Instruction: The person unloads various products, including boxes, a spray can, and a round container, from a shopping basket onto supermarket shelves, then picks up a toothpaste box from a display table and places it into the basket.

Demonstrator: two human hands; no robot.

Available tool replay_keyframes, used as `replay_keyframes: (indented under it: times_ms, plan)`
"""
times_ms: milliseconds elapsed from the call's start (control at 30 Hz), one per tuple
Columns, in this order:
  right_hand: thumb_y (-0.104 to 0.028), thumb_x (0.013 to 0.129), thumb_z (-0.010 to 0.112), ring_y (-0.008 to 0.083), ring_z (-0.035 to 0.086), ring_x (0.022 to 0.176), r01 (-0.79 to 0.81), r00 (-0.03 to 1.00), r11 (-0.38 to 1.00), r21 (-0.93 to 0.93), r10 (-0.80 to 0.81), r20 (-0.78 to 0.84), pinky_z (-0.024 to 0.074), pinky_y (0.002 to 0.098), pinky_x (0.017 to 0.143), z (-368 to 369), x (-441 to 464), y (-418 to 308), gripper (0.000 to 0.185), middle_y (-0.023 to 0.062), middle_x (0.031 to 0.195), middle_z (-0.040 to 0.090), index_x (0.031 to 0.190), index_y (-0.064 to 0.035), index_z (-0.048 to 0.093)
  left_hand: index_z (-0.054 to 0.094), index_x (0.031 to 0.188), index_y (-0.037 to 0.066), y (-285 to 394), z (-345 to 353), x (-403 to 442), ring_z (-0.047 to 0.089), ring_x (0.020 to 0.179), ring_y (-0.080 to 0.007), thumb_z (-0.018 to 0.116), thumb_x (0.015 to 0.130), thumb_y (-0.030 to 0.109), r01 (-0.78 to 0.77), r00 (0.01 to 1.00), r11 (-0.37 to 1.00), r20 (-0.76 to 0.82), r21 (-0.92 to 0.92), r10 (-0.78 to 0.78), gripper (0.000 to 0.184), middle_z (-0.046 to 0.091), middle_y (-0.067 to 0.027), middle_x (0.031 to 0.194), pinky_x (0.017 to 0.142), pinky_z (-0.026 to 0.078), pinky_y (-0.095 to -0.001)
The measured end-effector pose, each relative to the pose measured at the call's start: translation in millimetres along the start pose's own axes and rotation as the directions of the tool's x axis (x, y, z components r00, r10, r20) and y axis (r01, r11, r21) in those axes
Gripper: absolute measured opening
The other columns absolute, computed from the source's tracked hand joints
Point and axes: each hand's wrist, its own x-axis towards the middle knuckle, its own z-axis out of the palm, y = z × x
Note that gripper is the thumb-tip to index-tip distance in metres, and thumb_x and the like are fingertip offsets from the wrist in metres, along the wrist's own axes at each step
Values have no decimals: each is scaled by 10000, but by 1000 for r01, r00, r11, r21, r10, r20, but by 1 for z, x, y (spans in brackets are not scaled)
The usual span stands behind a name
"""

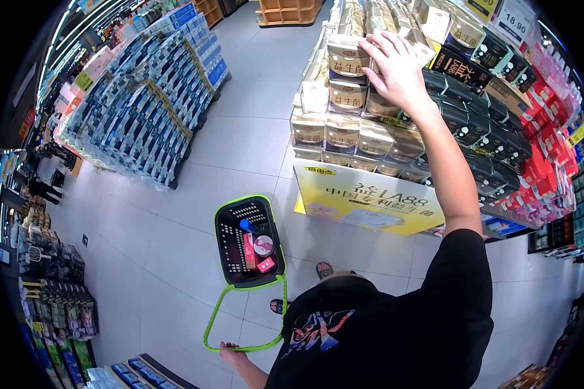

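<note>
My left hand (230, 352) is closed around the green handle (213, 318) of a black shopping basket (230, 227). Inside the basket lie a blue-capped item (247, 225), a pink box (249, 249), a round pink-and-white container (263, 245) and a small pink-red packet (266, 264). My right hand (394, 68) reaches over a stacked display, fingers spread and touching the top of a gold-and-white milk carton pack (348, 58). More gold packs (342, 133) are piled below and behind it.
A yellow-and-white sign board (370, 201) fronts the display. Black packs (474, 162) and red packs (545, 129) continue to the right. Across the tiled aisle (233, 142) stands a tall blue-and-white stack (143, 117). Shelves (52, 292) line the left, and a wooden rack (285, 13) stands far ahead.
</note>
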Motion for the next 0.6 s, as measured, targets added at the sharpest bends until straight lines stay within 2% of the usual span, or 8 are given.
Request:
replay_keyframes:
  times_ms: [167,233,267,367,400,433,500,600]
  plan:
    - [-227,820,691,309,494,1224,14,999,999,32,-13,-31,365,450,1079,-7,-2,-7,467,112,1245,575,1253,-90,580,447,777,83,1,2,1,410,513,-126,549,942,210,6,1000,1000,-18,13,-5,232,454,1,650,452,354,-277]
    - [-213,840,673,323,521,1197,-8,998,983,182,19,-58,401,454,1038,-16,-6,-21,425,127,1231,592,1228,-59,593,448,778,87,1,4,1,410,511,-121,552,943,214,10,1000,1000,-8,-17,-10,233,454,3,652,451,355,-275]
    - [-181,834,668,328,563,1135,-16,997,964,267,35,-69,435,445,996,-14,-11,-35,362,146,1187,612,1161,-34,614,449,778,91,2,4,0,409,509,-117,555,943,218,14,1000,999,3,-40,-14,234,455,6,653,449,356,-272]
    - [-139,792,696,317,612,1061,61,997,848,527,-28,-70,481,430,927,-10,-43,-93,331,128,1089,645,1098,-34,628,442,775,104,15,17,-24,408,517,-108,546,953,221,50,999,996,19,-76,-49,238,447,13,650,454,357,-259]
    - [-145,756,694,296,613,1014,66,997,800,597,-72,-14,486,416,889,0,-62,-117,325,104,1050,646,1062,-59,630,442,775,104,15,21,-26,408,517,-108,546,953,221,52,999,996,14,-71,-51,238,447,13,650,454,357,-259]
    - [-154,761,700,288,612,1031,0,997,655,756,-56,48,489,409,897,-2,-80,-143,372,99,1082,638,1113,-67,618,438,770,110,16,23,-24,405,522,-106,537,960,222,65,997,995,36,-79,-62,242,443,14,649,459,356,-258]
    - [-161,786,688,300,613,1042,-120,956,586,801,-149,252,495,407,894,12,-129,-197,394,111,1125,626,1161,-76,602,430,759,119,16,28,-16,396,528,-104,521,970,220,81,995,993,69,-90,-75,250,432,16,647,463,351,-261]
    - [-173,808,673,337,607,1041,-391,795,360,847,-332,508,507,415,862,12,-193,-276,414,134,1151,614,1202,-76,590,431,772,116,16,38,-20,379,556,-106,533,950,215,54,998,997,26,-62,-53,228,403,23,664,481,327,-270]
